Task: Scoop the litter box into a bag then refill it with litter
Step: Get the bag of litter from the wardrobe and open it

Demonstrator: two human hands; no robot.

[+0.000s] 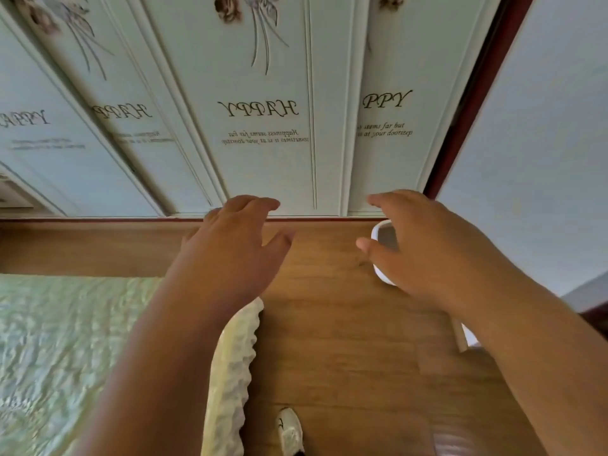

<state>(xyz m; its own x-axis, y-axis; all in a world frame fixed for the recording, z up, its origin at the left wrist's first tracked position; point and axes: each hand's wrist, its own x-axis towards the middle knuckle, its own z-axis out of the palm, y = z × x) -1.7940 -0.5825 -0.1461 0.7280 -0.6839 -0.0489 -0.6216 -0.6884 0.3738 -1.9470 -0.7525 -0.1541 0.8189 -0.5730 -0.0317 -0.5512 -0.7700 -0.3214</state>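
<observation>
Both hands reach out over the wooden floor (pixel 345 340), fingers spread and holding nothing. I see my left hand (pixel 237 251) hover by the wardrobe doors (pixel 263 153); my right hand (pixel 427 248) half covers a white litter box (pixel 383 240) below.

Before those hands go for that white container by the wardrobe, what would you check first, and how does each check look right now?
1. Left hand empty: ok, fingers spread.
2. Right hand empty: ok, open above the white container.
3. Container within reach: ok, just beneath the right hand.
4. Container is the litter box: cannot tell, mostly hidden.
5. Scoop, bag and litter ready: cannot tell, none visible.
6. Wooden floor clear for stepping: ok.
</observation>
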